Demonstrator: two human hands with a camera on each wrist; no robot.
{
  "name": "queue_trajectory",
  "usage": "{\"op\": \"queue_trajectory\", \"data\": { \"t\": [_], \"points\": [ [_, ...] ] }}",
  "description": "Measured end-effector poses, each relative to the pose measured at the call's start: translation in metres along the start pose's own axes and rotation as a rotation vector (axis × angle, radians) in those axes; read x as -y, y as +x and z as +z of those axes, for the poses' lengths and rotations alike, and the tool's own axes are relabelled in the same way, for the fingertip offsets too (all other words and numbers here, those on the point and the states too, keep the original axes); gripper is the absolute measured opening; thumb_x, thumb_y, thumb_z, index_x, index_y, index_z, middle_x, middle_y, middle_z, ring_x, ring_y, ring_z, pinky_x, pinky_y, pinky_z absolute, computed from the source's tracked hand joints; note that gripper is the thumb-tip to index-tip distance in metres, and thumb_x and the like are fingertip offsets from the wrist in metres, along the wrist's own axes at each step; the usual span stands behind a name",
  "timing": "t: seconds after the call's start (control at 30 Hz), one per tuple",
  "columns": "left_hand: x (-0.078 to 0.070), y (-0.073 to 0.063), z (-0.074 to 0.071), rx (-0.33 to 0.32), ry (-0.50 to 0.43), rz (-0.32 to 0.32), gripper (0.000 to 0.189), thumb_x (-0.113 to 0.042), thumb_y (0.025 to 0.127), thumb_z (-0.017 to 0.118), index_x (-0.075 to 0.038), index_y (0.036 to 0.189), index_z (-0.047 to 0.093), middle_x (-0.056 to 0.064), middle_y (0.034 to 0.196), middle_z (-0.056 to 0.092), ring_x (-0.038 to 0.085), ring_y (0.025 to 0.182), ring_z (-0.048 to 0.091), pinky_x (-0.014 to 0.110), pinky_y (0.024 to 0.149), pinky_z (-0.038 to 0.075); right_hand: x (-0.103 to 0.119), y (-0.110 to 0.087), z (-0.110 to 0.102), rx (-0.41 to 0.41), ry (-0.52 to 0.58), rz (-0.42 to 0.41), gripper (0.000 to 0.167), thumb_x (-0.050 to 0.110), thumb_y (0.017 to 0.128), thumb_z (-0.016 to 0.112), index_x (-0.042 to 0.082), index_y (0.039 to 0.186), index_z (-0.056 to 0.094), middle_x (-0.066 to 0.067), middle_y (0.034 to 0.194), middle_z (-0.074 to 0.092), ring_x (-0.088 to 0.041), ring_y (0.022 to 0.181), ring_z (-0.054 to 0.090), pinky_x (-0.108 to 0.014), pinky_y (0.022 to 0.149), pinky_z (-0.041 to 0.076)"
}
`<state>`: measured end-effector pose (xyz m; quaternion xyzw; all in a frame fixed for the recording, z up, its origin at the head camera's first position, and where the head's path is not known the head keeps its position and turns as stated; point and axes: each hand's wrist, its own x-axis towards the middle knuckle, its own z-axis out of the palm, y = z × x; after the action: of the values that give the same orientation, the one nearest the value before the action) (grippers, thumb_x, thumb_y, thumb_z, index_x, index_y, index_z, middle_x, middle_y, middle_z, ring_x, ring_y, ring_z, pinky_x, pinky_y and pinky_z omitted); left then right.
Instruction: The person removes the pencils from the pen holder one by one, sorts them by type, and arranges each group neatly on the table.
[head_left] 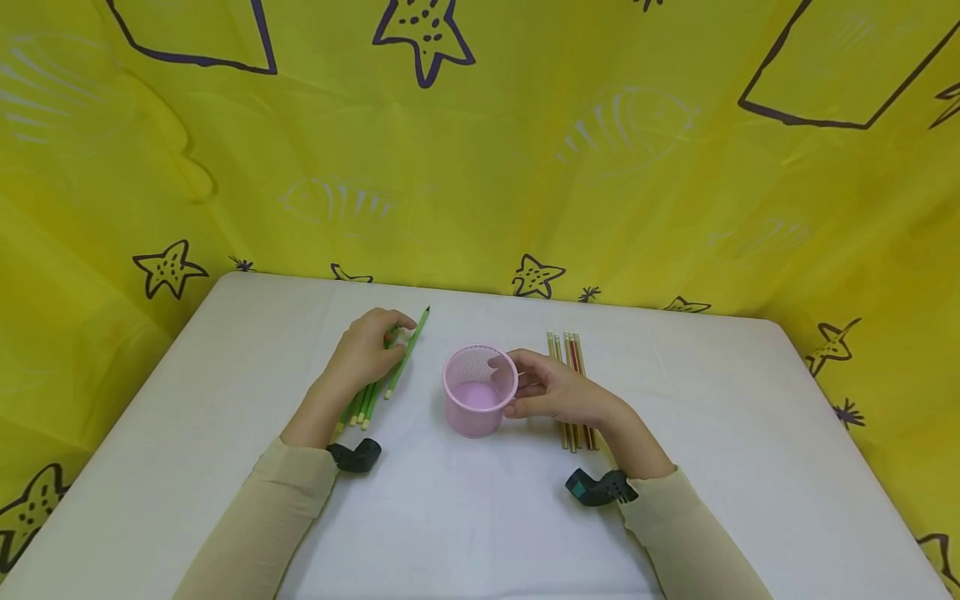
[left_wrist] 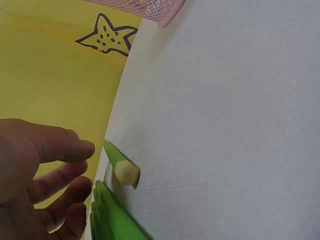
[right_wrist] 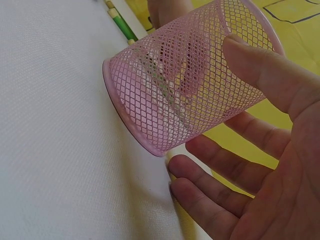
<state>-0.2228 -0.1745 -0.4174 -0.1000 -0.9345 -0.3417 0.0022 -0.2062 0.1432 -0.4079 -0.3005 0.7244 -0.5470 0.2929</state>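
Note:
A pink mesh pencil cup (head_left: 474,423) stands upright near the middle of the table. My right hand (head_left: 558,392) holds it from the right, thumb on the near side and fingers curved behind; the right wrist view shows the thumb over the mesh (right_wrist: 150,95). On the left, my left hand (head_left: 366,350) hovers over several green pencils (head_left: 362,408), its fingers loosely bent. One green pencil (head_left: 408,354) lies slightly apart, right of that hand. In the left wrist view, a gap separates the thumb and fingers from this pencil's pale end (left_wrist: 127,172).
Several gold pencils and a dark red one (head_left: 576,354) lie side by side under and beyond my right hand. A white cloth covers the table (head_left: 450,525). Behind it hangs a yellow curtain (head_left: 487,167) with star and fish drawings. Each wrist wears a black camera (head_left: 600,487).

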Motion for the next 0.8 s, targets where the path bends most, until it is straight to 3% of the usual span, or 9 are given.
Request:
{"op": "queue_trajectory", "data": {
  "t": [0.1,0.23,0.33,0.63,0.8],
  "points": [
    [0.001,-0.001,0.002,0.031,0.074,0.028,0.031,-0.008,0.090,0.067,-0.012,0.120,0.070,0.010,0.105,0.066,0.027,0.091,0.056,0.042,0.080,0.050,0.000,0.000,0.000,0.000,0.000,0.008,0.066,0.005,0.086,0.076,0.002,0.143,0.043,-0.022,0.137,0.054,-0.037,0.121,0.061,-0.033,0.099,0.055],
    [0.002,-0.001,0.003,0.061,0.189,0.115,0.027,-0.013,0.087,0.075,-0.014,0.114,0.074,0.007,0.116,0.071,0.032,0.098,0.057,0.045,0.086,0.050,0.000,0.000,-0.001,-0.003,-0.004,0.010,0.066,0.006,0.086,0.077,0.002,0.144,0.043,-0.023,0.138,0.054,-0.037,0.121,0.061,-0.032,0.099,0.055],
    [0.002,-0.002,0.001,0.066,0.222,0.158,0.027,-0.015,0.083,0.080,-0.014,0.110,0.076,0.007,0.114,0.071,0.033,0.097,0.054,0.043,0.083,0.048,-0.001,0.001,-0.002,-0.003,-0.003,0.003,0.067,0.005,0.086,0.077,0.002,0.144,0.043,-0.023,0.138,0.053,-0.038,0.121,0.060,-0.033,0.099,0.055],
    [-0.008,-0.003,-0.009,0.145,0.284,0.162,0.008,-0.017,0.084,0.080,-0.015,0.091,0.080,-0.002,0.089,0.074,0.024,0.087,0.062,0.042,0.084,0.053,0.000,0.001,-0.004,-0.005,-0.021,0.002,0.067,0.004,0.086,0.077,0.002,0.144,0.044,-0.021,0.140,0.053,-0.038,0.123,0.059,-0.032,0.100,0.054],
    [-0.016,-0.005,-0.014,0.217,0.293,0.085,0.006,-0.020,0.085,0.079,-0.015,0.089,0.079,-0.004,0.084,0.072,0.018,0.079,0.060,0.038,0.075,0.054,0.000,-0.001,-0.004,-0.012,-0.017,0.008,0.068,0.004,0.085,0.077,0.002,0.144,0.043,-0.022,0.140,0.053,-0.038,0.123,0.058,-0.032,0.100,0.054]
  ]
}}
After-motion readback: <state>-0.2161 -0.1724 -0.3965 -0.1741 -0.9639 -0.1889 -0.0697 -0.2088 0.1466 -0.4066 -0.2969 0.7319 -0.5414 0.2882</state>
